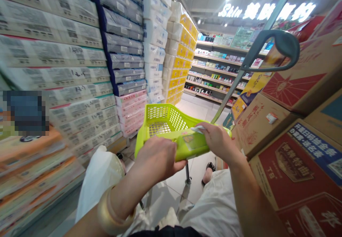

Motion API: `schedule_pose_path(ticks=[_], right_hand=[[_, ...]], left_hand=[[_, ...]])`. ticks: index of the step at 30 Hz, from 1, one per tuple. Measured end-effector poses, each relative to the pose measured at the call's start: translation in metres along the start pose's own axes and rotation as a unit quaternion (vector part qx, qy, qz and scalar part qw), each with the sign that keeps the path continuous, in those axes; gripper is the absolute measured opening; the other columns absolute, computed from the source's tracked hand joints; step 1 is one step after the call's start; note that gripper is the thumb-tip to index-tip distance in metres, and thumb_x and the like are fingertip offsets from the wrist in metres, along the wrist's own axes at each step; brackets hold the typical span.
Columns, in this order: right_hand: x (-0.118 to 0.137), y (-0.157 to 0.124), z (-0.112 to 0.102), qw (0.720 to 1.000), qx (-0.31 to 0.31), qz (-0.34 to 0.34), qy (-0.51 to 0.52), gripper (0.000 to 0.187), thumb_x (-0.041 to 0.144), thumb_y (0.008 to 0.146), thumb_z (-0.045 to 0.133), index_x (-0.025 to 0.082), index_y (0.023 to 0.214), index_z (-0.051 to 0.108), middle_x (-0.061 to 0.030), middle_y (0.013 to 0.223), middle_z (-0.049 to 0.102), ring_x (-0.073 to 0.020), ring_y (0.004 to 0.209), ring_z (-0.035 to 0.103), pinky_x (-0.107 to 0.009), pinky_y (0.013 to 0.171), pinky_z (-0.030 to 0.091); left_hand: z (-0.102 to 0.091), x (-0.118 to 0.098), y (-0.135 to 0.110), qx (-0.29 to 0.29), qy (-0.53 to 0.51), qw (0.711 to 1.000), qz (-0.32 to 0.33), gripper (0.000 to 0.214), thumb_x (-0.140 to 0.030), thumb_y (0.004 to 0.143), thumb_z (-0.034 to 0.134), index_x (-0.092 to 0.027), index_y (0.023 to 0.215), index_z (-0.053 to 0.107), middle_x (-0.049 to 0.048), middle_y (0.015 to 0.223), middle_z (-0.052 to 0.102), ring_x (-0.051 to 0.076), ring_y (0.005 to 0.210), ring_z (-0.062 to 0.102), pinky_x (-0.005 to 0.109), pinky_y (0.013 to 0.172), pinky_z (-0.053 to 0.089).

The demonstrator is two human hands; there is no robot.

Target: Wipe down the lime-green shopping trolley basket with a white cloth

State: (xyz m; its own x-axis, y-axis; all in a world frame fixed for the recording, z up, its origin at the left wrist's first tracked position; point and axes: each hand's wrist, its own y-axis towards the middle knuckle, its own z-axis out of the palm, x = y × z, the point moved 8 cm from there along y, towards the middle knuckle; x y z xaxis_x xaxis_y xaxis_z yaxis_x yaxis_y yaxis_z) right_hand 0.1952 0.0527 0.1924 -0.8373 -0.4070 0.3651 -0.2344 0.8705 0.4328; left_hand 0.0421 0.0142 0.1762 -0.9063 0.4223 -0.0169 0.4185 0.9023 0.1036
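Observation:
A lime-green wheeled shopping basket (192,146) stands tilted in front of me, with perforated walls and no goods visible inside. My left hand (157,157) is closed over its near rim, with the thumb below the edge. Pinched in my right hand (219,139) is a crumpled white tissue (199,129), pressed against the top of the rim near the right corner. The basket's long pull handle (243,66), a metal bar with a grey looped grip, rises to the upper right. A clear label pocket (189,141) sits on the near face between my hands.
Tall stacks of packaged tissue (77,55) line the left side. Cardboard cartons (291,158) are piled close on the right. Shelves of small bottles and boxes (213,66) stand at the back. My legs flank the basket on the tiled floor (171,190).

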Motion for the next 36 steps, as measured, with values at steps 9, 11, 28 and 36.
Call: schedule_pose_path(ticks=[9,11,28,36], right_hand=[[0.030,-0.051,-0.004,0.979,-0.133,-0.128,0.091,0.031,0.015,0.094,0.044,0.023,0.112,0.069,-0.0063,0.118,0.071,-0.0207,0.120,0.062,-0.039,0.105,0.049],[0.020,-0.062,-0.004,0.973,-0.181,-0.110,0.094,0.031,0.015,0.095,0.045,0.023,0.114,0.068,-0.0065,0.118,0.072,-0.0204,0.120,0.062,-0.039,0.105,0.049],[0.010,-0.114,0.008,0.913,-0.389,-0.097,0.072,0.034,0.005,0.089,0.055,0.022,0.116,0.067,-0.0077,0.114,0.072,-0.0241,0.115,0.065,-0.046,0.100,0.053],[0.032,-0.116,0.021,0.921,-0.362,-0.130,0.063,0.037,0.006,0.086,0.058,0.022,0.118,0.066,-0.0085,0.119,0.070,-0.0246,0.117,0.062,-0.046,0.098,0.054]], left_hand=[[0.000,0.002,0.000,-0.007,-0.002,1.000,0.006,0.041,-0.055,0.080,0.056,-0.017,0.077,0.072,0.0117,0.078,0.075,0.032,0.075,0.071,0.039,0.067,0.052],[0.001,0.002,0.000,-0.007,0.001,1.000,0.006,0.041,-0.055,0.080,0.056,-0.018,0.077,0.072,0.0114,0.077,0.075,0.031,0.074,0.071,0.038,0.066,0.052],[0.001,0.003,-0.002,-0.005,-0.002,1.000,0.014,0.041,-0.057,0.080,0.057,-0.018,0.076,0.071,0.0108,0.077,0.074,0.031,0.075,0.071,0.037,0.066,0.051],[0.001,0.003,-0.001,0.002,-0.002,1.000,0.014,0.041,-0.055,0.081,0.055,-0.017,0.078,0.071,0.0117,0.081,0.075,0.029,0.077,0.070,0.035,0.069,0.051]])
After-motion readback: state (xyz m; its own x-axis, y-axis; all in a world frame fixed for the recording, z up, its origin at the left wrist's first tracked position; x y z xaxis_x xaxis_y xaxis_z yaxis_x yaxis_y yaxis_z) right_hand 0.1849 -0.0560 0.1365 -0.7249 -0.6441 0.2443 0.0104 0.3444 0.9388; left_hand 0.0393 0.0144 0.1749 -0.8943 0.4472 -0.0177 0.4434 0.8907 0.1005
